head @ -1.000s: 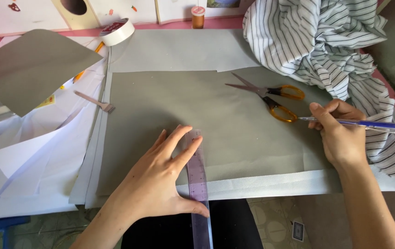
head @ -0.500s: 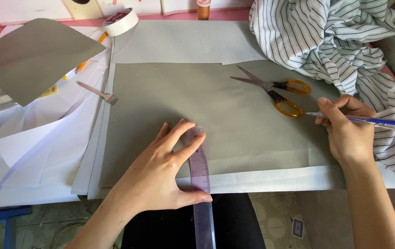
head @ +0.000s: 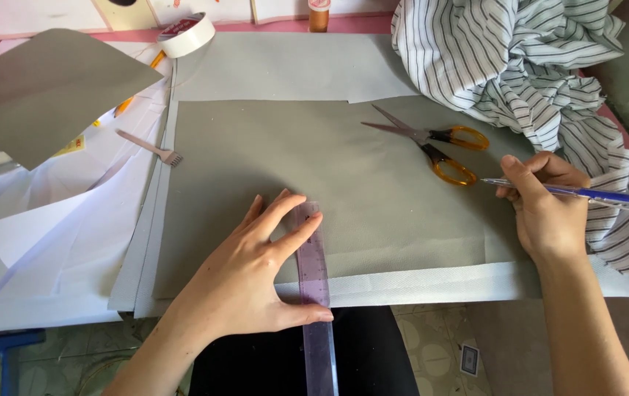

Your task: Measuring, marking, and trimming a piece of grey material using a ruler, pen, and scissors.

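Note:
My left hand (head: 259, 271) lies flat with fingers spread on a clear purple ruler (head: 314, 293), pressing it onto a grey sheet of fabric (head: 292, 154). The ruler runs from the sheet toward me and sticks out past the table's near edge. My right hand (head: 545, 202) rests at the sheet's right side and grips a blue pen (head: 586, 194), its tip pointing left. Scissors with orange handles (head: 432, 143) lie shut on the fabric just left of the pen tip.
A striped white cloth (head: 520, 66) is heaped at the back right. A tape roll (head: 187, 34), a small metal tool (head: 149, 148), a loose grey piece (head: 43, 88) and white paper sheets (head: 50, 227) lie on the left. A small jar (head: 319, 15) stands at the back.
My right hand with the pen has shifted a little back and left toward the scissors. The left hand stays on the ruler. The view has tilted slightly.

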